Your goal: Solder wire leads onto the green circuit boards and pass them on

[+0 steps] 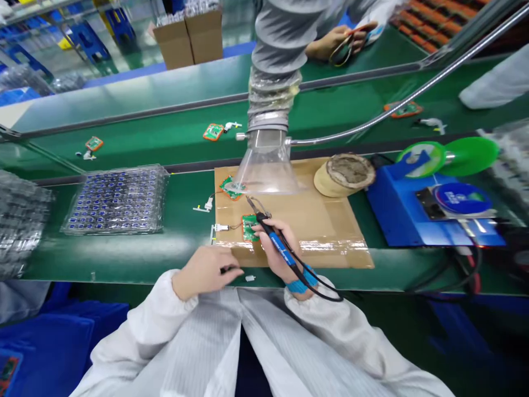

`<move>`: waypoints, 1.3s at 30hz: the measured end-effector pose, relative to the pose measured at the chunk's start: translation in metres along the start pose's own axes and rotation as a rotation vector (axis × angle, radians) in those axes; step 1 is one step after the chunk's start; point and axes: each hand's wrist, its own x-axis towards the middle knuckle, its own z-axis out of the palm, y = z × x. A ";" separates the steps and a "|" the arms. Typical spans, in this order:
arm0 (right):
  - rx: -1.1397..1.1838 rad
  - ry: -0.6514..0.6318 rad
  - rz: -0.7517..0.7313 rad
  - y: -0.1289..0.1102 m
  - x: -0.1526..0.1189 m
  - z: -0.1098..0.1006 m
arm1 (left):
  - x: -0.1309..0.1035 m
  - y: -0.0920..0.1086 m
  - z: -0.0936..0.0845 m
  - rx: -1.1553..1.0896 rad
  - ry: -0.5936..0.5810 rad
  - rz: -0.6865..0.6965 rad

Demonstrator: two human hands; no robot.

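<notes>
My right hand [281, 252] grips a soldering iron [281, 247] with a blue and black handle. Its tip points up and left, between two small green circuit boards. The nearer circuit board [249, 227] lies beside my right fingertips, wired to a white connector [221, 227]. Farther back, the second circuit board [232, 188] sits partly behind the clear fume hood [268, 165], with a white connector [208, 203] on its wire. At the bench's front edge rests my left hand [210, 270], fingers loosely bent and apart, nothing visible in them. A small white piece [250, 278] lies right of it.
A cardboard sheet [330, 237] carries a round pot [345, 175]. On the right stands a blue machine [392, 209] with green reels. Stacked clear trays [118, 199] hold blue-and-white parts at left. Boards [214, 132] lie on the green belt. A co-worker's hands [341, 43] hold wired parts opposite.
</notes>
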 end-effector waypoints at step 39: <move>-0.068 0.108 0.082 0.006 0.003 -0.037 | 0.241 -0.201 -0.190 0.341 0.509 -0.763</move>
